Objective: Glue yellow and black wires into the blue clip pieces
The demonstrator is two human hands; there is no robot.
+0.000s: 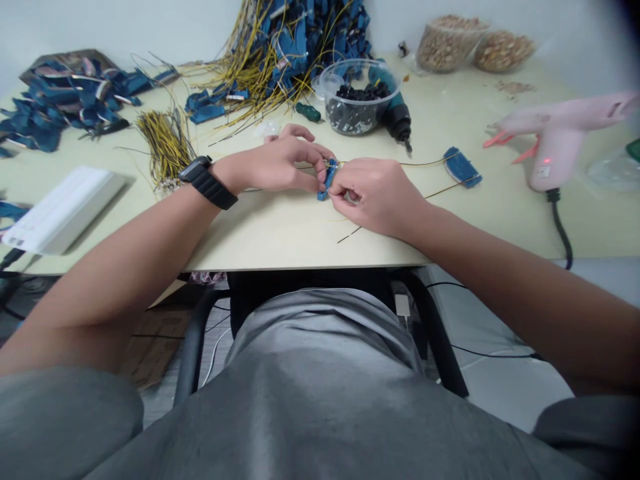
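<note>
Cluttered pale counter [280, 233]. Left hand [280, 163] and right hand [373, 193] both pinch a small blue connector [329, 179]; its thin wire could slip loose.

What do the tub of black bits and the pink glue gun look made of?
Tub: probably clear plastic, glossy; the black bits show through its wall. Glue gun: likely moulded plastic, smooth pale pink with a soft sheen and a lit red light.
</note>
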